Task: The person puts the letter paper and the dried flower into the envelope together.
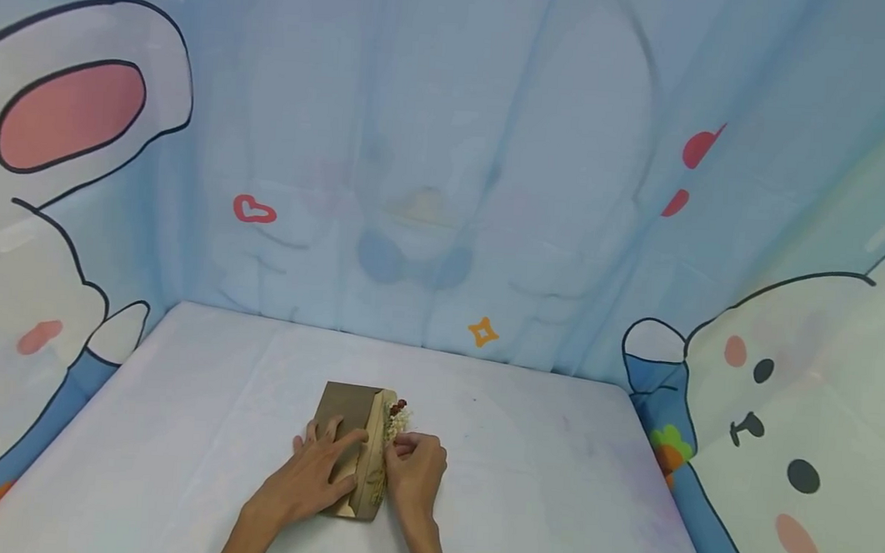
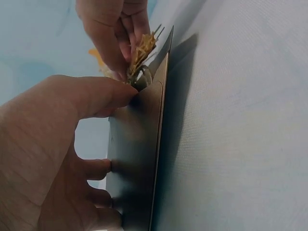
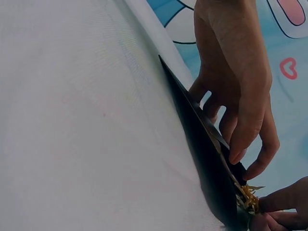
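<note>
A brown, envelope-like paper piece (image 1: pixel 347 400) lies on the white table, with a lighter folded strip (image 1: pixel 375 440) along its right side. My left hand (image 1: pixel 308 474) rests on it with spread fingers; in the left wrist view the thumb presses near the edge of the brown paper (image 2: pixel 134 149). Along the right edge sit small dried flowers (image 1: pixel 395 424), cream with dark red bits on top. My right hand (image 1: pixel 417 471) pinches them between thumb and fingers. In the right wrist view, yellowish dried sprigs (image 3: pixel 249 196) stick out beside the right fingertips (image 3: pixel 269 202).
The white cloth-covered table (image 1: pixel 537 474) stretches around the hands on all sides. Behind it hangs a light blue curtain (image 1: pixel 434 142) with cartoon animals printed at left and right, meeting the table's back edge.
</note>
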The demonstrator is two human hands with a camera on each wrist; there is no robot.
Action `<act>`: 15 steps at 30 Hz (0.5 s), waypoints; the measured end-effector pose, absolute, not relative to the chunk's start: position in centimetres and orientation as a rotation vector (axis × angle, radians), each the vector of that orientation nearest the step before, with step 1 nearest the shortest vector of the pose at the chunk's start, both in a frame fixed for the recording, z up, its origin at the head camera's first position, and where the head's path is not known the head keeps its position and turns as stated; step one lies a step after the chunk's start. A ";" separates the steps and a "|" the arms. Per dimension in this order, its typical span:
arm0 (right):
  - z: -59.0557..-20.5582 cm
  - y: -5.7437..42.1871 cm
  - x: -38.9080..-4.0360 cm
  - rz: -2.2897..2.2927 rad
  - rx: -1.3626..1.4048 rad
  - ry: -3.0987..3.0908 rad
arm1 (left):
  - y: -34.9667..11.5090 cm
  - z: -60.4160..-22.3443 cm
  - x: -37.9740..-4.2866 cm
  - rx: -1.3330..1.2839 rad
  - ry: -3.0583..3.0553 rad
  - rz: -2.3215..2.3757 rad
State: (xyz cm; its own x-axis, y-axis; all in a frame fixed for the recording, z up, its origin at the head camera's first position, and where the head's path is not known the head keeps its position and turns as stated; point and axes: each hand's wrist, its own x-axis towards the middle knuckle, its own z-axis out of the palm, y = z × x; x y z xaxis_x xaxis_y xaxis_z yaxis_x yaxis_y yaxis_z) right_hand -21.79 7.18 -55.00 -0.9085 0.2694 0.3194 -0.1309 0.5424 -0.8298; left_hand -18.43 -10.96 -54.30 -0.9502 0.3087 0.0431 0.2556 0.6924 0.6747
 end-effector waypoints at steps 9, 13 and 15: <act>-55.4 6.4 -21.8 1.331 -0.132 -2.423 | -11.1 -54.3 -18.4 0.474 2.812 1.119; -55.6 6.0 -21.8 1.349 -0.115 -2.442 | -11.1 -54.4 -18.5 0.485 2.827 1.111; -55.7 5.8 -21.8 1.360 -0.093 -2.446 | -11.1 -54.4 -18.6 0.491 2.834 1.108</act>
